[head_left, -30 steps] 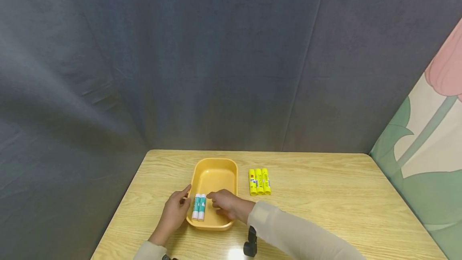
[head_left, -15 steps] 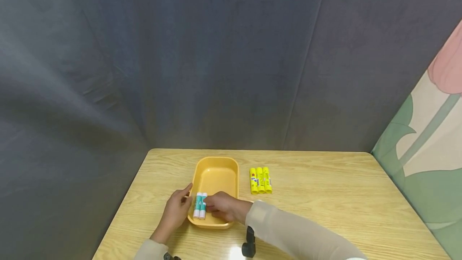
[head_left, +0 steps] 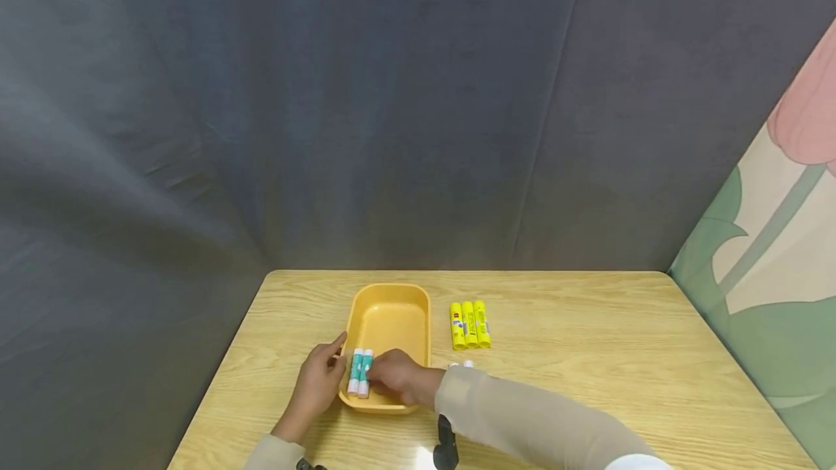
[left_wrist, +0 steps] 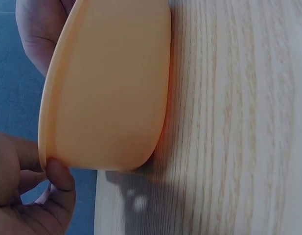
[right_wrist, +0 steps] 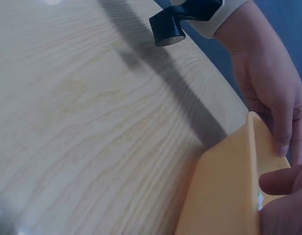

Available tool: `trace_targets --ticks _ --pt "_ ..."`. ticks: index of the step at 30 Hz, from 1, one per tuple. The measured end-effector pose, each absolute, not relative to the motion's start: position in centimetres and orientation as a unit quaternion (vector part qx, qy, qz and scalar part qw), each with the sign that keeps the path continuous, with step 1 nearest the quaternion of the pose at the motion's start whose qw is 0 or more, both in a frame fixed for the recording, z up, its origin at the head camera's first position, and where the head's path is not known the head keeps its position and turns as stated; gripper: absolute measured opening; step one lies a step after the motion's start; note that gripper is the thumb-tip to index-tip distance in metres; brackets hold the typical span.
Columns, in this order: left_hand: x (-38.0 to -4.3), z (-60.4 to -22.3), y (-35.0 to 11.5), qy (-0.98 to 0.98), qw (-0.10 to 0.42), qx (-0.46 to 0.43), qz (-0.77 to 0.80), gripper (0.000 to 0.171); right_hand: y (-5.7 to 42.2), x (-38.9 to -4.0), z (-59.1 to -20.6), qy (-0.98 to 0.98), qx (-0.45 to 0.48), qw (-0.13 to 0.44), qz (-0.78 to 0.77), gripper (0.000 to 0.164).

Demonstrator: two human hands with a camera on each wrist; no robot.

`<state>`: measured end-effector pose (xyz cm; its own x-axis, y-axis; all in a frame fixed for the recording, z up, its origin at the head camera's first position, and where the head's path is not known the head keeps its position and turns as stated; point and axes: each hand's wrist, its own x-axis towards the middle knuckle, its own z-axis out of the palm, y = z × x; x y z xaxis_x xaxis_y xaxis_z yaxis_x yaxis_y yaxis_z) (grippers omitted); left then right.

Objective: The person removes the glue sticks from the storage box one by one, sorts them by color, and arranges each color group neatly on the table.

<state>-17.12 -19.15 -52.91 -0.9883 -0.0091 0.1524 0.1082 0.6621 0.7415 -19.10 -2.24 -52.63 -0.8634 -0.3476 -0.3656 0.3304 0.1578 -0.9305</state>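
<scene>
In the head view, two white-and-teal glue sticks [head_left: 355,370] lie side by side at the near left of a yellow-orange plastic tray [head_left: 390,286]. My left hand [head_left: 318,381] is at the tray's left side; its thumb and fingers pinch the rim, as the left wrist view shows. My right hand [head_left: 398,374] reaches into the tray from the right, back of the hand up. Its fingertips are right at the right-hand glue stick and hidden beneath the hand, so I cannot tell whether they grip it. The right wrist view shows its thumb [right_wrist: 278,180] just inside the wall.
Three yellow glue sticks [head_left: 470,325] lie in a row on the wooden table [head_left: 575,332], right of the tray. Two white ends [head_left: 468,364] peek out behind my right sleeve [head_left: 522,412]. A dark curtain [head_left: 405,107] hangs behind the table.
My right hand has moved left and down in the tray, from beside the glue sticks to the right-hand one. The white ends beyond the right sleeve have come into view. The left hand stays on the rim.
</scene>
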Motion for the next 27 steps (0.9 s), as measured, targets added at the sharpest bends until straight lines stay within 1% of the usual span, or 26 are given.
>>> trace_targets --ticks 3,8,15,27 --pt "-17.1 -53.0 -19.3 -0.909 0.075 -0.027 -0.409 0.044 -2.7 -18.9 -52.7 0.716 0.005 0.249 -0.652 0.026" --pt "-16.7 -52.9 -19.5 -0.909 0.078 -0.022 -0.408 0.043 -3.8 -18.5 -52.9 0.728 0.012 0.228 -0.646 0.034" --pt "-16.6 -52.9 -19.4 -0.910 0.081 -0.028 -0.405 0.043 -4.0 -18.2 -52.6 0.734 0.015 0.220 -0.642 0.031" --pt "-16.5 -52.9 -19.7 -0.910 0.070 -0.016 -0.408 0.044 -4.3 -18.3 -52.9 0.731 0.015 0.218 -0.647 0.029"
